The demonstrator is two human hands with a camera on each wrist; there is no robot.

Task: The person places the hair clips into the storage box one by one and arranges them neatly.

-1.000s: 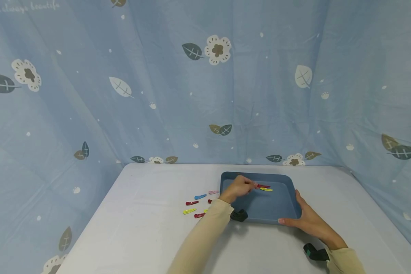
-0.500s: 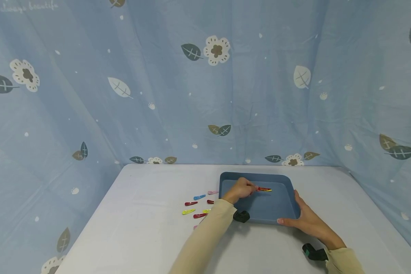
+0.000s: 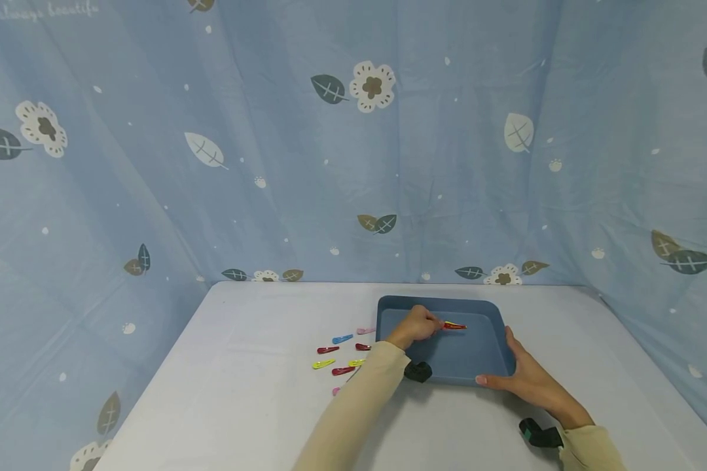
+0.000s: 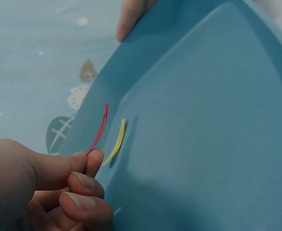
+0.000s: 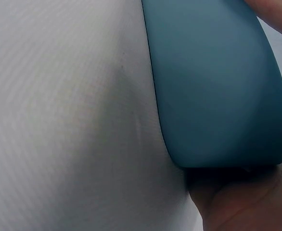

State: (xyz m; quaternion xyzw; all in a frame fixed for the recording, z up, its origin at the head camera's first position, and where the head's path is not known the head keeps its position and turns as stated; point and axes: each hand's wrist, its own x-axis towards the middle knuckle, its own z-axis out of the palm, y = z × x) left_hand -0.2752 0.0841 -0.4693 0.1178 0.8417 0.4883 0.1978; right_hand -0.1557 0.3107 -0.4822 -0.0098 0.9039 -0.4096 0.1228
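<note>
My left hand [image 3: 415,325] pinches a red snap hair clip [image 4: 102,126] by one end between thumb and forefinger, over the blue tray [image 3: 468,356]. Just beside it in the left wrist view is a yellow hair clip [image 4: 118,144] in the tray; from the head view the red clip mostly covers it. At the tray's near right corner, my right hand [image 3: 533,376] holds the tray, thumb along the front wall and fingers along the right wall. The right wrist view shows the tray's rounded corner against that hand.
Left of the tray, several loose hair clips lie on the white table [image 3: 241,392], among them a blue clip [image 3: 342,339], a yellow clip [image 3: 323,364] and a dark red clip [image 3: 328,350]. My left forearm partly hides others. A patterned blue curtain [image 3: 306,163] hangs behind.
My left hand has shifted slightly right and down, bringing the red hair clip over the yellow one. The right hand and the tray keep their places.
</note>
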